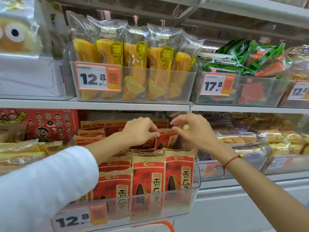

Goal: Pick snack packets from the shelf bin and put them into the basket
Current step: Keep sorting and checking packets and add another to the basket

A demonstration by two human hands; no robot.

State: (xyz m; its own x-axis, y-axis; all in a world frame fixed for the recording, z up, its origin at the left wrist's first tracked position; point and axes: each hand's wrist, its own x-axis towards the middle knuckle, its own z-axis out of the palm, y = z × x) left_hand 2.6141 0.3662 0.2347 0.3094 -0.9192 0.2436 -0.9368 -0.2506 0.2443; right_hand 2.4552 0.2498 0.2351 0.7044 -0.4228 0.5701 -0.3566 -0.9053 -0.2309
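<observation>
A red packet (165,138) at the bin's (194,185) 12 o'clock end is pinched by the left hand (140,131); the right hand (189,129), fingers curled, holds nothing clearly.

Showing red panels on tan kraft paper, with black characters and a dark striped seed: snack packets (148,178) at 6 o'clock. Glowing yellow-orange inside clear wrap, with olive-yellow round labels and printed bananas: bread sticks (133,64) at 12 o'clock. Wearing green-and-dark melon stripes with red wedges: packs (247,61) at 2 o'clock. Bearing black digits on white with orange borders: price tags (99,78). Covering the arm at 8 o'clock in plain white: sleeve (41,185). Circling the wrist at 4 o'clock in red: cord bracelet (229,162).
</observation>
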